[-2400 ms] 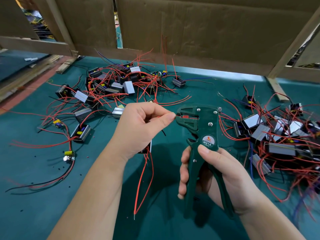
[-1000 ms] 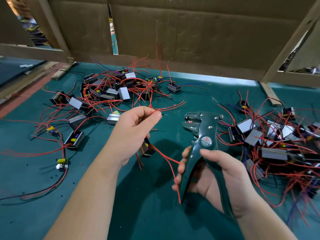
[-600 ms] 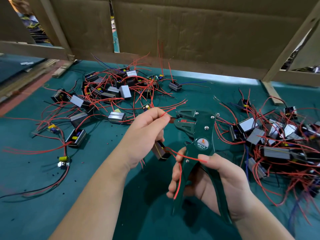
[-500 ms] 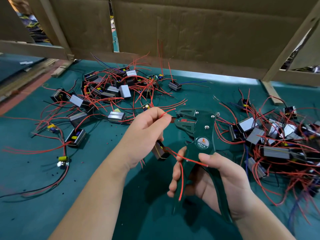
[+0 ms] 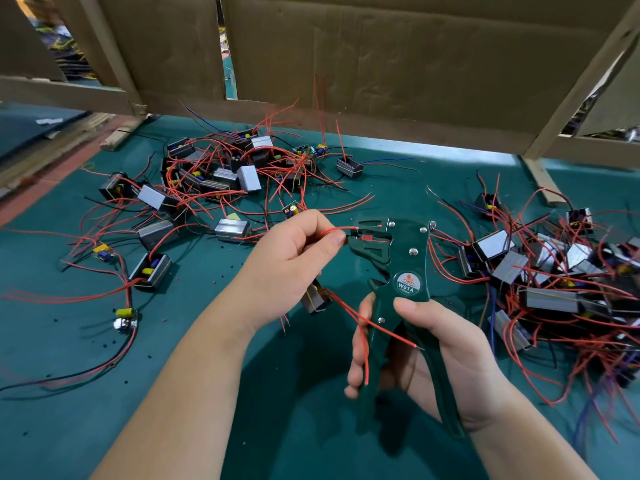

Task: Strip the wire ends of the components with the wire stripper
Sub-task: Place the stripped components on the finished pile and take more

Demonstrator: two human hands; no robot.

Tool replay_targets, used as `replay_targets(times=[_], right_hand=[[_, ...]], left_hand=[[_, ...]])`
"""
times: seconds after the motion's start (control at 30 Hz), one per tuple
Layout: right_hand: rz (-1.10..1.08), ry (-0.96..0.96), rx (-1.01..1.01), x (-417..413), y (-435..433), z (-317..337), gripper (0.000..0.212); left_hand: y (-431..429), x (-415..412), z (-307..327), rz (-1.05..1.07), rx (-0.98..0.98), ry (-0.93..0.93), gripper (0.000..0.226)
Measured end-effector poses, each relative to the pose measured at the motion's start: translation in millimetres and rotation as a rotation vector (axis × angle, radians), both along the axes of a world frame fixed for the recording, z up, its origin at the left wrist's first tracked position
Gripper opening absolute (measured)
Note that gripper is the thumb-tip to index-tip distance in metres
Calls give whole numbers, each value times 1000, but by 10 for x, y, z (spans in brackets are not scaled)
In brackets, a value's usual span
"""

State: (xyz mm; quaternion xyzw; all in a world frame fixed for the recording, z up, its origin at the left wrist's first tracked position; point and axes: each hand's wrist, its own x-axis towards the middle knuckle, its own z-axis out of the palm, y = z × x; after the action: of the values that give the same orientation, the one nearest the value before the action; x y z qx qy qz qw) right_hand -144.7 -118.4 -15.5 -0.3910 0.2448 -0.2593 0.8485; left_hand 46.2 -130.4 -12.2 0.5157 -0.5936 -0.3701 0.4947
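Left hand [image 5: 291,254] brought red wire [image 5: 337,229] into wire stripper [image 5: 410,252] labelled W01A.

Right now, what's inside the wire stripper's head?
A red wire, pinched by the left hand, runs into the wire stripper from the left. Its tip is covered by the tool's head, so stripping cannot be judged.

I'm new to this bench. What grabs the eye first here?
A green stripper stands at centre in the right hand, and the left hand pinches a red wire at its head. Red-wired components sprawl over the table: a left pile and a right pile.
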Motion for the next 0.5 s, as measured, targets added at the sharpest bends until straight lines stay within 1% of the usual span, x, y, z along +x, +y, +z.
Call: replay_targets(times=[0.17, 0.27, 0.3, 0.33, 0.4, 0.5], right_hand=[[-47, 58, 2, 34, 37, -5, 54], [-216, 171, 13, 99, 61, -31, 48], [-272, 219, 19, 108, 59, -44, 46], [-294, 245, 18, 107, 57, -56, 45], [-278, 229, 2, 94, 48, -57, 46], [-228, 205, -10, 62, 26, -42, 47]], left_hand=[[13, 4, 8, 39, -12, -78, 18], [-8, 20, -18, 83, 26, -75, 25], [-18, 35, -38, 82, 23, -94, 23], [-18, 48, -57, 84, 6, -151, 23], [-32, 55, -60, 85, -38, -264, 29], [-30, 47, -47, 99, -47, -253, 27]])
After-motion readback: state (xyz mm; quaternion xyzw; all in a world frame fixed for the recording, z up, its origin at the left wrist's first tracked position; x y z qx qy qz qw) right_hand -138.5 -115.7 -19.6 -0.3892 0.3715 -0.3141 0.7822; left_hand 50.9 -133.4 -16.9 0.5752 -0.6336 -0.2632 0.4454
